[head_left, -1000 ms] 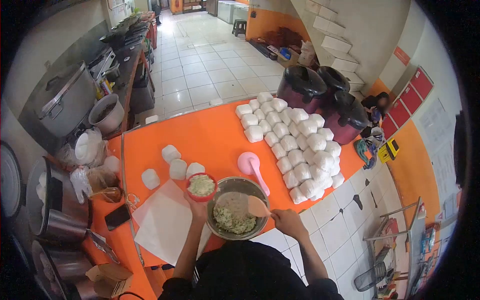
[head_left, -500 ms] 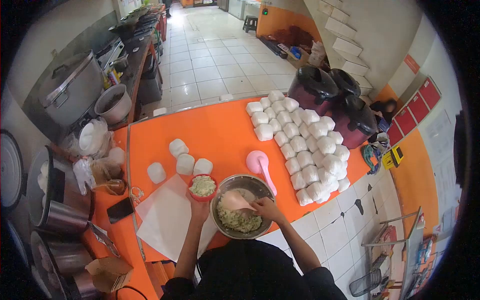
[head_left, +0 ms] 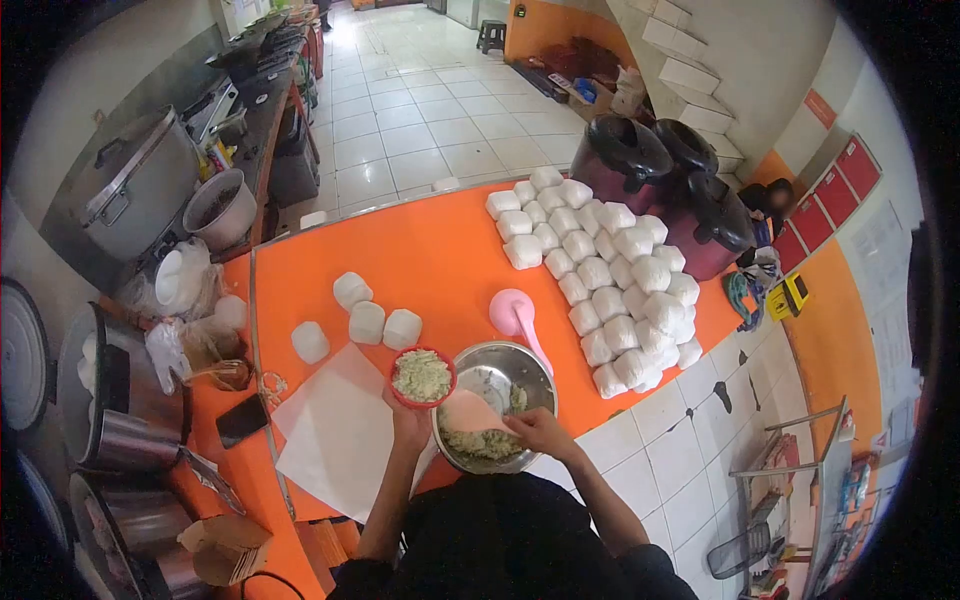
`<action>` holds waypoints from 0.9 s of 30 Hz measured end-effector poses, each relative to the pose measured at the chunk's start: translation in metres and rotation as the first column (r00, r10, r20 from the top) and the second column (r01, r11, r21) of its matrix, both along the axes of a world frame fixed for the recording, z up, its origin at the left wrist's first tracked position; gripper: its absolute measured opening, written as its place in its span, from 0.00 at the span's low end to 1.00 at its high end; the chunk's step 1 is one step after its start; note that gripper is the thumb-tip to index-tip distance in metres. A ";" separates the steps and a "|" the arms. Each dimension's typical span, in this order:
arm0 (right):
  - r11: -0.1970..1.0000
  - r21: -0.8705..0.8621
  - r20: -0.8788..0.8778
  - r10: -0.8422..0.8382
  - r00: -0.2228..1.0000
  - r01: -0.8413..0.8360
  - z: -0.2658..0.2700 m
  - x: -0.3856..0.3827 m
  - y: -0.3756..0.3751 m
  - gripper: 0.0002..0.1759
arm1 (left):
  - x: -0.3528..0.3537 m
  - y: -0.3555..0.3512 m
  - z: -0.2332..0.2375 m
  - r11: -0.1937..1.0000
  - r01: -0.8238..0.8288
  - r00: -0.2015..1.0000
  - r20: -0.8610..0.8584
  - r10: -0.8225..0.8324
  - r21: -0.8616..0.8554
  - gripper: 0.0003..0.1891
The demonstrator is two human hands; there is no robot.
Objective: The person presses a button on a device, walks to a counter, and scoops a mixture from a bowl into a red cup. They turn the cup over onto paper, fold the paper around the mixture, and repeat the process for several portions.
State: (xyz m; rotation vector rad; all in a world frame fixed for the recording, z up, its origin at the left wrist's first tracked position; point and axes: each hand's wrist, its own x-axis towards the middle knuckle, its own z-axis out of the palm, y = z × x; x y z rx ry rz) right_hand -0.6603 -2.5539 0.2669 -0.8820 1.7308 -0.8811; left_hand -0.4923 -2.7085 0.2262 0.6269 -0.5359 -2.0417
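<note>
My left hand [head_left: 409, 422] is closed around a small red bowl [head_left: 424, 405] heaped with pale rice flecked with green. My right hand [head_left: 541, 433] grips a pink rice paddle [head_left: 468, 411], its blade over the metal mixing bowl [head_left: 540, 385] and near the red bowl's lower edge. More of the green-flecked rice [head_left: 485, 447] lies in the near part of the mixing bowl, and the bare bottom shows at its far side. Beyond the bowl rests a pink ladle [head_left: 512, 311]. White paper sheets [head_left: 330, 445] lie under my left forearm.
White rounded packets [head_left: 590, 270] are stacked at the table's right; several more [head_left: 366, 323] sit near the paper. Dark rice cookers [head_left: 620, 160] stand behind the stack. Left are a phone [head_left: 242, 423], large pots [head_left: 130, 390] and a stove counter. A person [head_left: 770, 205] sits at the far right.
The red bowl has moved slightly right and looks fuller. The paddle blade has shifted towards it. Rice in the mixing bowl now sits lower, with more bare metal showing. The view has shifted slightly.
</note>
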 end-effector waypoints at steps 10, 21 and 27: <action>0.994 0.000 -0.177 0.104 0.979 -0.106 0.013 -0.033 0.030 0.17 | 0.004 0.003 0.020 0.995 -0.016 0.995 -0.104 0.006 -0.094 0.25; 0.996 -0.039 -0.311 0.058 0.949 -0.074 -0.003 0.010 0.002 0.18 | 0.002 0.005 0.008 1.000 0.002 0.999 0.038 -0.001 -0.025 0.28; 0.999 0.033 -0.019 -0.013 1.000 0.014 0.009 -0.007 0.008 0.19 | -0.001 0.001 0.007 0.999 -0.035 0.998 0.048 0.035 0.000 0.29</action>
